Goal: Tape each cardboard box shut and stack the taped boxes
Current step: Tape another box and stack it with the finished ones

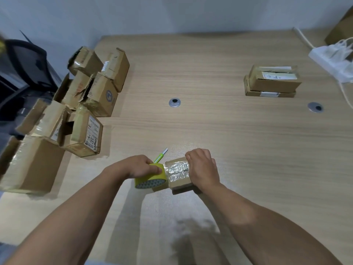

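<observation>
step: taping | thing: small brown cardboard box at lower centre on pale wooden table | left hand grip clamped on yellow tape roll, keeping the strip taut | right hand grip curled on box end, steadying it | taped pair of flat boxes stacked upper right

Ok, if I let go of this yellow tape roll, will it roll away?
The tape roll seems to stand on its rim, so it could roll sideways. The strip stretched onto the small box likely tethers it, though. It looks stiff; the left hand grips it without visible squashing.
</observation>
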The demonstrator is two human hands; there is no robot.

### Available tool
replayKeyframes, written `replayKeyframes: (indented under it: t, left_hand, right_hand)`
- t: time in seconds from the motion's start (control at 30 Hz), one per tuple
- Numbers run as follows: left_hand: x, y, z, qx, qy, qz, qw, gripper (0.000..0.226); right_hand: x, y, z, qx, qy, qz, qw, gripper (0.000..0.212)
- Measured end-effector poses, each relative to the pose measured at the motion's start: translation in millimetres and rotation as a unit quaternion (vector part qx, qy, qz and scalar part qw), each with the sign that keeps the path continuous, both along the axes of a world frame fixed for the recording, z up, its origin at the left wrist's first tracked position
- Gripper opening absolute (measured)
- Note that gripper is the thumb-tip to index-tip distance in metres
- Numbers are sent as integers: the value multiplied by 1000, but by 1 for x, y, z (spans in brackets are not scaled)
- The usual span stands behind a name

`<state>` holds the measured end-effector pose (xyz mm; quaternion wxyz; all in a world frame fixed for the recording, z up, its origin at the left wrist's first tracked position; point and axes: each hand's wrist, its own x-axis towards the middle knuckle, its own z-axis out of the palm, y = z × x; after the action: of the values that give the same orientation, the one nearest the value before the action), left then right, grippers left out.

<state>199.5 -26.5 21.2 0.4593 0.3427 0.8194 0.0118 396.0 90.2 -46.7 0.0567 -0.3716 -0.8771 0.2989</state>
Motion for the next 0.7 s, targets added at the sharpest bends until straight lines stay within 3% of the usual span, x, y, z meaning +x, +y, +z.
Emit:
replayKeyframes:
  t: [0.37, 0.57, 0.7]
  left_hand:
    - [7, -4, -16, 11, -27, 55, 998, 42]
    - [12, -1, -18, 42, -39, 53, 997, 30]
    - [13, -6, -13, 74, -50, 43, 995, 42]
  right_hand:
    - [-2, -2, 7, -9, -23, -14, 1000, 35]
    - [-7, -2, 7, -50, -33, -71, 996, 36]
    - [-9, -1, 7, -64, -28, -94, 993, 35]
